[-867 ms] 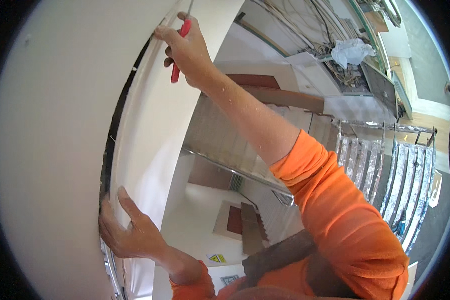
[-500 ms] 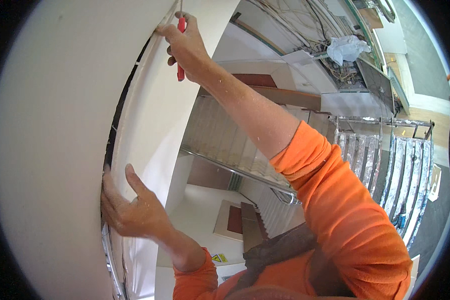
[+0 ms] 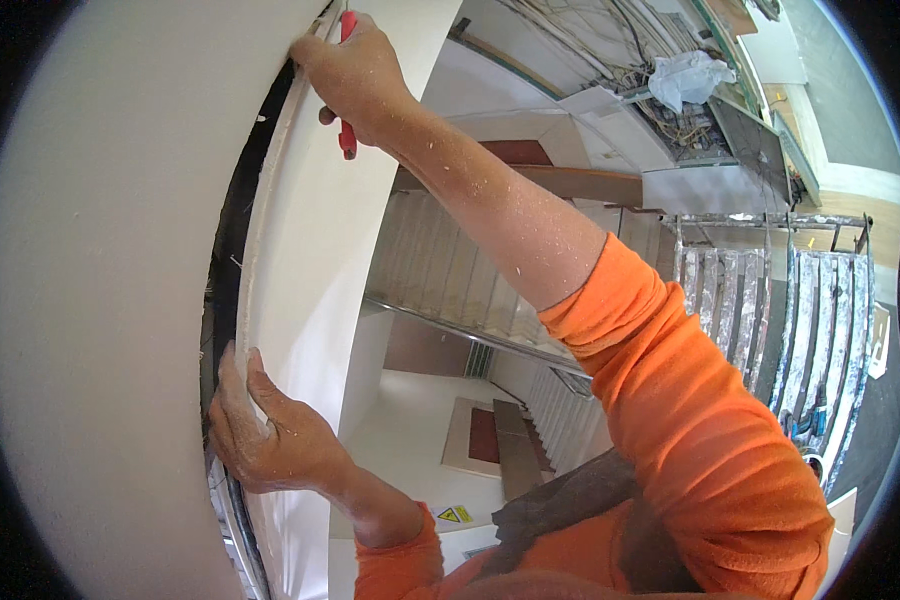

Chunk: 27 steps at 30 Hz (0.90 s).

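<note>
My left hand (image 3: 285,440) grips the edge of a long white board (image 3: 320,225), fingers in the gap behind it and thumb on its front side. Near the top, my right hand (image 3: 358,80) is closed around a slim red-handled tool (image 3: 348,140); its thin tip points up and is mostly out of view, so its kind is unclear. The fingers of that hand also reach the board's upper edge. A dark gap (image 3: 234,205) runs between the board and a broad off-white panel (image 3: 110,260) on the left. A nail or screw sticks out inside this gap.
Paint-splattered slatted platforms (image 3: 820,330) stand at the right, with a blue-and-black power drill (image 3: 815,415) on one. Loose cables (image 3: 610,50) and a clear plastic bag (image 3: 688,78) lie at upper right. A staircase (image 3: 450,260) with a metal handrail lies below the board.
The gap between board and panel has widened. My left hand has closed on the board's edge, its thumb now against it. My right hand has shifted slightly up and left with the red-handled tool.
</note>
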Motion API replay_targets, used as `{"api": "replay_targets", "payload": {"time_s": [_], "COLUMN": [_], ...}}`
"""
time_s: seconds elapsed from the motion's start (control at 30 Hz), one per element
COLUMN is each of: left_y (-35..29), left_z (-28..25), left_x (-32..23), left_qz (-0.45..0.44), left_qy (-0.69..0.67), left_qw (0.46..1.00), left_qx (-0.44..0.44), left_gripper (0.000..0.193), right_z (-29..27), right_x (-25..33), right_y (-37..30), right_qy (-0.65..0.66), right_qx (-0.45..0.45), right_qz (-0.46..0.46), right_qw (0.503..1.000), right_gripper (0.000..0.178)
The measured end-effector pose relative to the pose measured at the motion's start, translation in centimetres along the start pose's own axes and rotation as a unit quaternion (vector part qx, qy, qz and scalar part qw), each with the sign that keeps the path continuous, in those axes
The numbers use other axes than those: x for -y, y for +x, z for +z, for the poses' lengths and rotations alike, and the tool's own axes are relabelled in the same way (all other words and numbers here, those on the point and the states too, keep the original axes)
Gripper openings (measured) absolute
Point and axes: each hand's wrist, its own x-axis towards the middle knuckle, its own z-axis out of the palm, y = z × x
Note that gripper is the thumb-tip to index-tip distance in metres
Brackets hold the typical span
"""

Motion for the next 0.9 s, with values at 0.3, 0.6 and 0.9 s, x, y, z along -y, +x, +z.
{"api": "replay_targets", "payload": {"time_s": [0.3,0.6,0.9], "left_y": [-0.1,0.5,-0.2], "left_z": [-0.6,-0.1,0.1], "left_x": [0.0,-0.4,0.5], "left_qz": [0.035,0.028,0.02], "left_qy": [-0.003,0.002,0.02], "left_qw": [0.999,0.999,0.999], "left_qx": [0.009,-0.016,-0.032], "left_gripper": [0.015,0.015,0.016], "right_z": [-0.6,-7.1,-7.2], "right_x": [0.5,-3.3,6.6], "right_y": [-0.2,-0.7,1.3], "right_qy": [-0.073,-0.22,-0.72], "right_qx": [-0.003,0.012,0.25], "right_qz": [0.004,-0.09,-0.379], "right_qw": [0.997,0.971,0.525], "right_gripper": [0.049,0.053,0.038]}}
